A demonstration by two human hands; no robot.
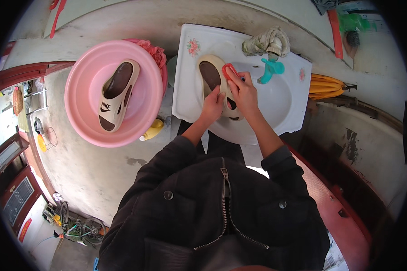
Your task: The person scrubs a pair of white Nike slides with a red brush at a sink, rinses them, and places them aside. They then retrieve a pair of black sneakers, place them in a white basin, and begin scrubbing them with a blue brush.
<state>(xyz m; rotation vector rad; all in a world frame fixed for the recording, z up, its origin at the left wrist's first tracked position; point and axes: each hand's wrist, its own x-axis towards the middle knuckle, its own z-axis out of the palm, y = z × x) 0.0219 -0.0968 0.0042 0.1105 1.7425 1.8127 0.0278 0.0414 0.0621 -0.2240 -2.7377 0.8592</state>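
Over the white ceramic sink [186,84] lies a beige slide sandal [209,71] with a dark brown footbed, its heel end pointing away from me. My left hand [213,105] grips it at the middle, thumb on top. My right hand [243,92] holds a red scrubbing brush [229,70] against the sandal's right outer edge; the brush's bristles are mostly hidden. A matching Nike slide sandal [118,96] rests in a pink plastic basin [78,101] to the left. Behind my right hand is a tap with a turquoise handle [274,67] and cloth wrapped around its pipe.
A yellow bottle [152,129] lies beside the basin. Red fabric [153,50] shows behind the basin's rim. A coiled orange hose [327,86] hangs right of the sink. A green bicycle [79,230] stands far off at the lower left.
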